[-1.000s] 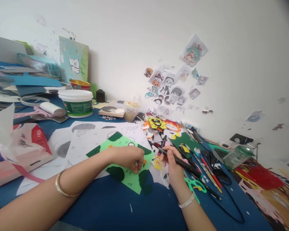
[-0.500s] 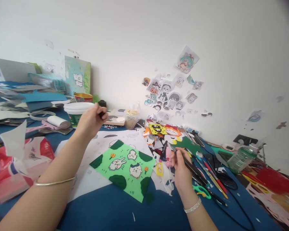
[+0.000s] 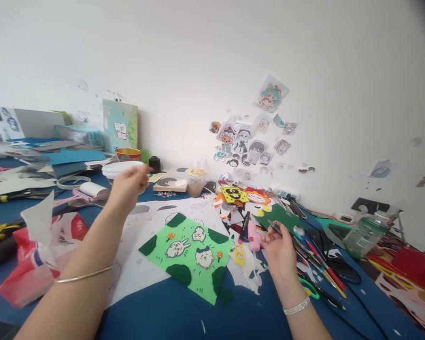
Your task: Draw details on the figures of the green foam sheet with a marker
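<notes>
A light green card (image 3: 189, 252) with dark green patches and small animal cut-outs lies on the blue table (image 3: 163, 311). My left hand (image 3: 127, 186) is raised above the white papers, close to a white tub (image 3: 122, 168), its fingertips pinched together; what they hold is too small to make out. To the right of the card my right hand (image 3: 281, 250) rests palm up, with its fingers curled around a thin black pen (image 3: 286, 234). A pink tube (image 3: 254, 236) and a black marker (image 3: 244, 221) lie just left of that hand.
Pens, pencils and green-handled scissors (image 3: 310, 289) are scattered to the right, near a green jar (image 3: 363, 233). Paper stacks and a red-and-white bag (image 3: 38, 255) fill the left side. Cartoon cut-outs (image 3: 255, 139) are stuck to the white wall.
My left hand lifted off the green card and swung up and left toward the white tub. My right hand turned palm up, still holding the pen. The camera tilted slightly.
</notes>
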{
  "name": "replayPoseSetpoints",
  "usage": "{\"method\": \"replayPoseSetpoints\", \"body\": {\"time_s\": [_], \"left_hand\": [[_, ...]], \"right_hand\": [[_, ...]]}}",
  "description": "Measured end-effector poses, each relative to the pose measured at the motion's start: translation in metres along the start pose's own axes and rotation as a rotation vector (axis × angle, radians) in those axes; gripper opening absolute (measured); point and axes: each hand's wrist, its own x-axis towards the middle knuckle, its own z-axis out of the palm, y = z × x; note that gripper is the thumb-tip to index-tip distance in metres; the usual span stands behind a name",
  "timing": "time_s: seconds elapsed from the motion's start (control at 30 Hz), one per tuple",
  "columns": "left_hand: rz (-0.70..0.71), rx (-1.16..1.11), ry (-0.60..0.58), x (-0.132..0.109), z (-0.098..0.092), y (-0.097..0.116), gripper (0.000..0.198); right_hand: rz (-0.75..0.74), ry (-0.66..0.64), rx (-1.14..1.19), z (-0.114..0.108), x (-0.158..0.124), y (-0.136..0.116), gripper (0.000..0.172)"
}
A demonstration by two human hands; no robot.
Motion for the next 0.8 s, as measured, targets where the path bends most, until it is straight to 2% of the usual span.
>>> {"method": "replayPoseSetpoints", "body": {"time_s": [0.07, 0.1, 0.17, 0.2, 0.23, 0.33, 0.37, 0.43, 0.57, 0.8], "left_hand": [[0.076, 0.367, 0.018, 0.0, -0.001, -0.004, 0.025], [0.101, 0.477, 0.054, 0.001, -0.003, -0.005, 0.025], [0.071, 0.566, 0.082, 0.002, -0.012, -0.005, 0.031], [0.024, 0.601, 0.014, 0.002, -0.017, -0.004, 0.034], [-0.025, 0.66, -0.137, 0.001, -0.021, -0.003, 0.033], [-0.082, 0.9, -0.785, -0.007, -0.022, 0.0, 0.028], [-0.083, 0.952, -0.932, -0.011, -0.017, 0.0, 0.025], [-0.109, 1.02, -1.097, -0.021, -0.004, 0.0, 0.02], [-0.219, 1.115, -1.222, -0.033, 0.017, -0.004, 0.02], [-0.244, 1.231, -1.193, -0.042, 0.024, -0.012, 0.014]], "right_hand": [[0.001, -0.016, 0.005, -0.002, 0.001, 0.001, 0.021], [-0.009, -0.018, 0.004, -0.003, 0.001, 0.001, 0.021], [-0.027, -0.026, -0.006, -0.003, 0.001, 0.002, 0.022], [-0.034, -0.029, -0.015, -0.003, 0.0, 0.003, 0.023], [-0.037, -0.034, -0.029, -0.002, 0.0, 0.003, 0.023], [-0.057, -0.053, -0.082, 0.0, -0.003, 0.005, 0.026], [-0.072, -0.059, -0.103, 0.002, -0.004, 0.006, 0.026], [-0.11, -0.063, -0.152, 0.004, -0.007, 0.006, 0.028], [-0.171, -0.083, -0.259, 0.006, -0.012, 0.005, 0.028], [-0.194, -0.126, -0.329, 0.008, -0.016, 0.004, 0.025]]}}
